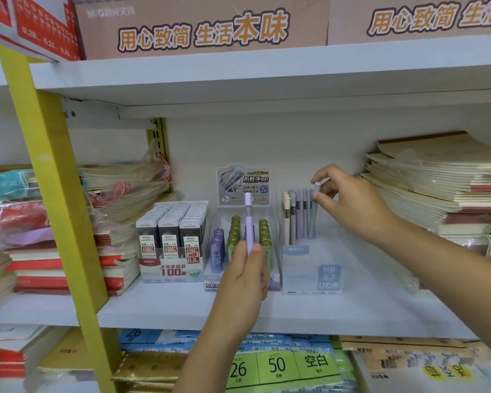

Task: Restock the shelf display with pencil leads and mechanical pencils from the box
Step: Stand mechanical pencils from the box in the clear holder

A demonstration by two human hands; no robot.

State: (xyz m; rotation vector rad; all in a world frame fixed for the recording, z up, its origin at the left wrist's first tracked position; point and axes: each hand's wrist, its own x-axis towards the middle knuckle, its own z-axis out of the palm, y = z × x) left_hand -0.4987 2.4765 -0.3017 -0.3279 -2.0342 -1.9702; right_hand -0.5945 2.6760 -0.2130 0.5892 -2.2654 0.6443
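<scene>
My left hand (245, 275) grips a lilac mechanical pencil (249, 222) upright in front of the clear lead display (275, 222) that holds purple and green lead tubes. My right hand (349, 201) pinches the top of a pale blue mechanical pencil (312, 219) standing in the back row of the pencil display box (312, 272), beside several pink, lilac and grey pencils (295, 217). To the left stands a display of black 0.5 HB lead cases (172, 231). All three displays sit on the white shelf (182, 307).
Stacks of notebooks (437, 188) fill the shelf's right side, and wrapped notebooks (116, 194) pile up on the left. A yellow upright post (54, 180) stands at left. Cardboard boxes (204, 26) sit on the shelf above; paper packs (278, 364) lie below.
</scene>
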